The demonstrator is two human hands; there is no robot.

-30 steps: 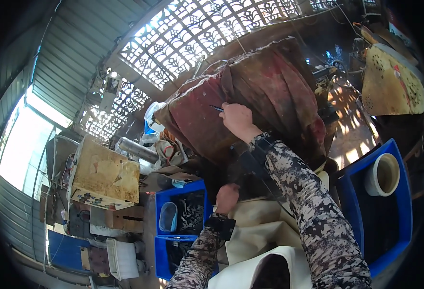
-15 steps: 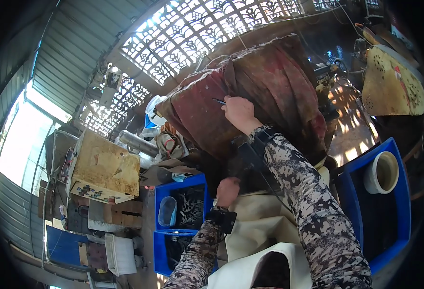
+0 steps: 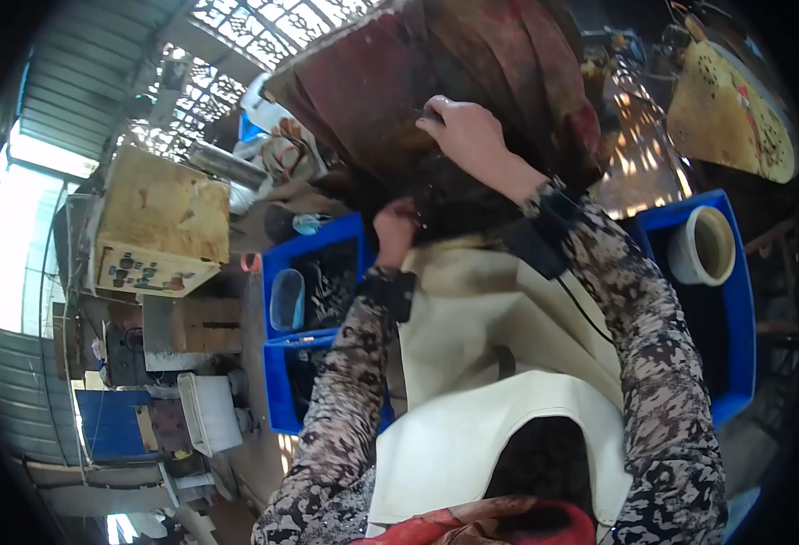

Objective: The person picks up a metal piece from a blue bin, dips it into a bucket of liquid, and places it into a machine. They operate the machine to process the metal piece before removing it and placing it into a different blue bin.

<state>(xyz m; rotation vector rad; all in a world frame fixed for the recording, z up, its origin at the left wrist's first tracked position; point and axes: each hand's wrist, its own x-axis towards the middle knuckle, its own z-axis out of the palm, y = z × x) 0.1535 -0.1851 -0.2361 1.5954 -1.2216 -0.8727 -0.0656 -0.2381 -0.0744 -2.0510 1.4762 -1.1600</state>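
i see the right hand [image 3: 468, 136] in the upper middle of the frame, fingers curled and pressed onto a big dark red, stained bundle [image 3: 436, 82] that fills the top centre. a thin dark tool [image 3: 428, 115] seems to sit under its fingertips, but i cannot tell whether the hand is really gripping it. the left hand [image 3: 394, 232] is just below, near the centre, closed into a loose fist against the dark lower edge of the same bundle; i cannot tell what it holds, if anything. both sleeves are patterned black and white, and a cream apron [image 3: 499, 363] spreads beneath them across the lower middle.

left of the left hand stands a blue crate [image 3: 277, 272] with dark small parts and a clear plastic cup [image 3: 287, 300] in it. another blue crate [image 3: 740, 300] at the right edge holds a white pot [image 3: 701, 245]. a wooden box [image 3: 158, 222] sits in the upper left, and a yellowish perforated sheet [image 3: 731, 113] in the upper right.
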